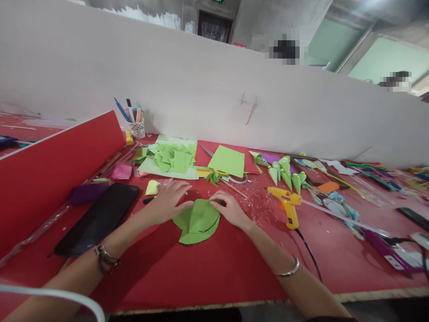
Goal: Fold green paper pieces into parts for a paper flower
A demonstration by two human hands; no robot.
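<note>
On the red tabletop in front of me lies a rounded piece of green paper (197,223), partly folded over, with dark lines along its edge. My left hand (170,202) is at its upper left, fingers spread and the thumb by the paper's edge. At the upper right edge, my right hand (231,209) has its fingers and thumb closed on the green paper. Beyond the hands are a pile of small green paper pieces (176,157) and a square green sheet (228,161). A small curled green paper piece (213,178) lies just behind the right hand.
A yellow glue gun (286,205) lies at right, its cord trailing to the front edge. Green paper cones (284,172) are behind it. At left are a black phone (97,219) and a red divider (60,174). A pen cup (136,128) stands by the white partition (187,85).
</note>
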